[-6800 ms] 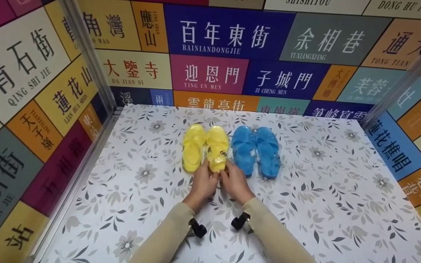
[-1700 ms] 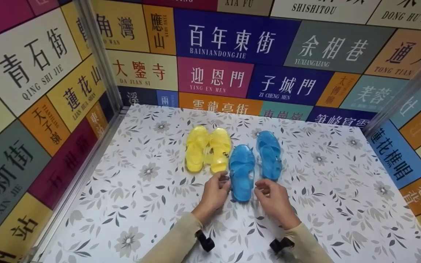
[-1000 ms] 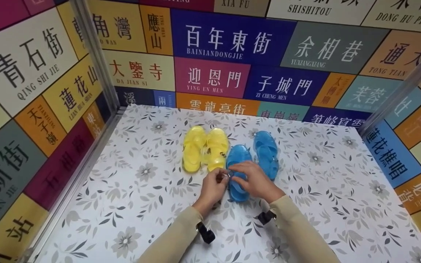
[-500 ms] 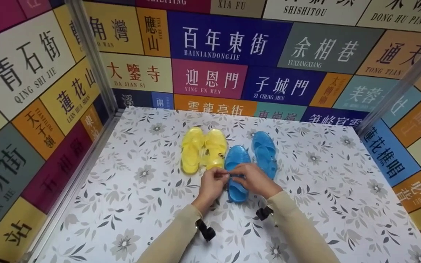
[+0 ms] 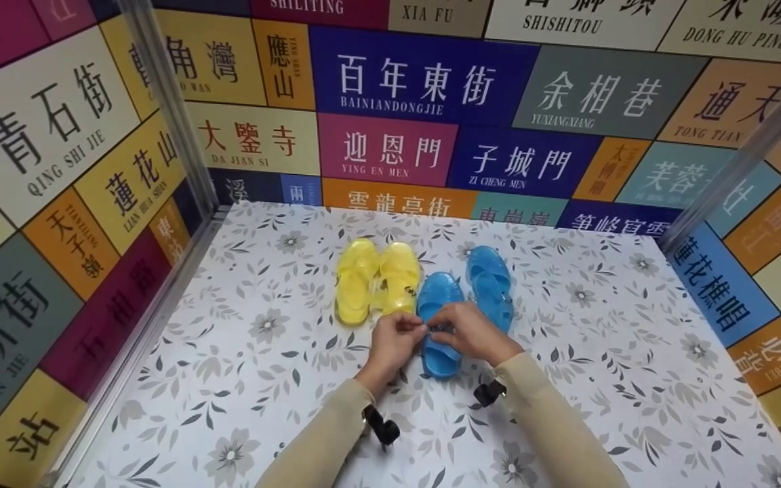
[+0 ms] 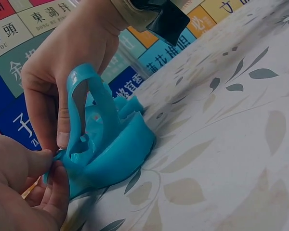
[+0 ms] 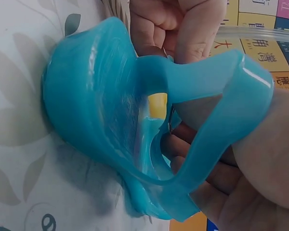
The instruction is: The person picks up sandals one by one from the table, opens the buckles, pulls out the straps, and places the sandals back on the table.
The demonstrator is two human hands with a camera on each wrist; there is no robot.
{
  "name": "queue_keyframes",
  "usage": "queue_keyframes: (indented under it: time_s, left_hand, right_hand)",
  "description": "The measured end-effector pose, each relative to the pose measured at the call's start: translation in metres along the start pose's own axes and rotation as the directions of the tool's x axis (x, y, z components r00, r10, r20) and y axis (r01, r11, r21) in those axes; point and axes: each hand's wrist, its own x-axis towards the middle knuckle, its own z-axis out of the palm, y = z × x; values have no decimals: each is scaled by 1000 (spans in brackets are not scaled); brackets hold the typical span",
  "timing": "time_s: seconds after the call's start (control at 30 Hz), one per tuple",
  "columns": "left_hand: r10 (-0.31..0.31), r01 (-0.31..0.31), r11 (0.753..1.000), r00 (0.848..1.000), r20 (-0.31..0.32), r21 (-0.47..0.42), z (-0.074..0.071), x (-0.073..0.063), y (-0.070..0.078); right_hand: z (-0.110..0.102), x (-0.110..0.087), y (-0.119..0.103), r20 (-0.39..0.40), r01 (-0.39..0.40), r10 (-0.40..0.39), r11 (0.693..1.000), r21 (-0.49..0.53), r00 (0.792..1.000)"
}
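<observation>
A blue jelly sandal [image 5: 439,288] lies on the patterned cloth, toe pointing away, with both hands at its left side. My left hand [image 5: 392,342] pinches the sandal's strap between thumb and fingers, low by the sole in the left wrist view. From across the sandal my right hand [image 5: 477,331] reaches over, its bent fingers gripping the strap close to the left fingertips. The heel strap [image 6: 79,82] stands up in a loop. A small metal buckle [image 7: 171,120] shows among the straps in the right wrist view. The hands partly hide the sandal's middle.
The other blue sandal [image 5: 489,271] lies farther back on the right. A pair of yellow sandals [image 5: 353,295] stands side by side at the left, close to the hands. Sign-covered walls [image 5: 424,74] enclose the floral cloth [image 5: 282,393] at the back and sides.
Both hands have left the yellow sandal's heel. The left blue sandal has come nearer, away from its mate. The right hand has crossed over it to the strap; the last half second shows hardly any movement.
</observation>
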Motion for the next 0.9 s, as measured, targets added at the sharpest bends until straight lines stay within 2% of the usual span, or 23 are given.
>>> queue_keyframes:
  time_s: [0.17, 0.4, 0.57, 0.7, 0.9]
  left_hand:
    - [-23, 24, 999, 1000, -6, 23, 0, 0, 2]
    - [-16, 16, 1000, 1000, 17, 16, -5, -1, 0]
    - [-19, 18, 999, 999, 31, 36, -9, -2, 0]
    - [-4, 3, 1000, 999, 38, 22, -10, 0, 1]
    - [-14, 14, 1000, 999, 31, 19, -11, 1, 2]
  right_hand:
    - [1, -1, 2, -10, 7, -7, 1000, -5, 1000]
    - [4, -1, 2, -69, 61, -60, 998, 14, 996]
    - [5, -1, 1, -59, 23, -22, 1000, 19, 998]
    - [5, -1, 2, -59, 23, -22, 1000, 20, 998]
    - [3, -1, 5, -36, 44, -43, 998, 36, 998]
